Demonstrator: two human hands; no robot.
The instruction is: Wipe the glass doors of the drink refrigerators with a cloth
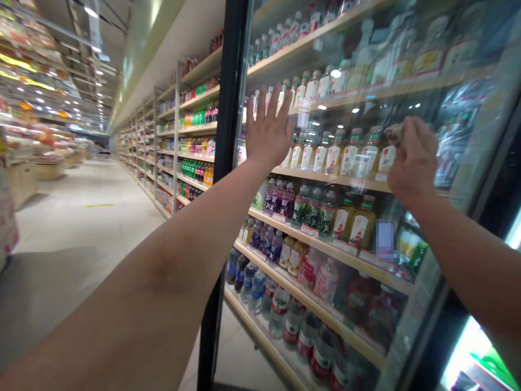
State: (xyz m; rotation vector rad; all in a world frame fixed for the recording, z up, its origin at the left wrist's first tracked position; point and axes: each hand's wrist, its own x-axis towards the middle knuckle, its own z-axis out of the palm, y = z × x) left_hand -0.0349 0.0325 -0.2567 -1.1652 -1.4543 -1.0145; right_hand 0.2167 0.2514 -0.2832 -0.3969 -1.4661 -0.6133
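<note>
A tall glass door [231, 92] with a black frame stands in front of me. My left hand [267, 133] is raised at its left side, palm towards the glass and fingers spread, holding nothing. Further right, my right hand [415, 157] is closed around a small crumpled cloth [394, 133] at the glass. Most of the cloth is hidden by the fingers. Light spots and reflections show on the pane. Through it I see rows of bottled drinks [313, 209] on wooden shelves.
Long drink shelves [198, 130] run away along the aisle to the left of the door. A pale tiled floor [91, 190] lies beside them, with product displays [51, 155] across the aisle. At the lower right is a brightly lit cooler interior [468, 342] with green packaging.
</note>
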